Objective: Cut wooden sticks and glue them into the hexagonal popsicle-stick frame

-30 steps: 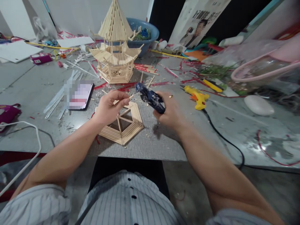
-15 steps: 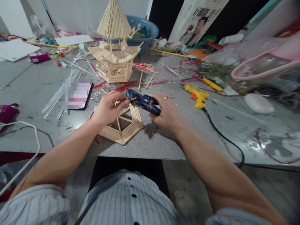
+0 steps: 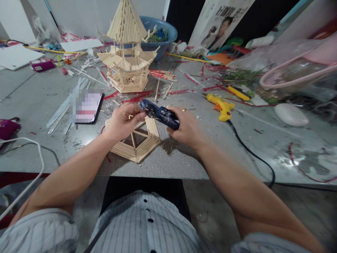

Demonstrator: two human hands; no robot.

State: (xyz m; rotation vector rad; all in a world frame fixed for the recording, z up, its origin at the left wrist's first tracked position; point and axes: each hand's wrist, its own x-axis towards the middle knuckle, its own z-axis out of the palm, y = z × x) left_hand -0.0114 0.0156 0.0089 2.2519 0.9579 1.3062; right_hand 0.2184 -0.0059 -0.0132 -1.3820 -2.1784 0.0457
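My right hand (image 3: 186, 127) is closed around a pair of dark blue cutters (image 3: 161, 114), worn and smeared with pale residue. Their head points left and meets the fingertips of my left hand (image 3: 123, 121). That hand is pinched; whatever sits between its fingers is too small or hidden to make out. Below both hands, a hexagonal frame of thin wooden sticks (image 3: 142, 149) lies flat on the table, with spokes across its open centre. My left hand covers part of its far left side. Behind stands a tiered stick pavilion (image 3: 129, 63) with a pointed roof.
To the right lies a yellow glue gun (image 3: 220, 106) with a black cord, near a white mouse (image 3: 291, 115). A phone (image 3: 89, 107) and clear glue sticks (image 3: 63, 105) lie left. Behind are a blue basin (image 3: 168, 37), loose sticks (image 3: 163, 74) and red plastic scraps.
The cutters have tilted slightly in my right hand, and their head shows less of its underside. My left hand keeps its pinch in nearly the same place.
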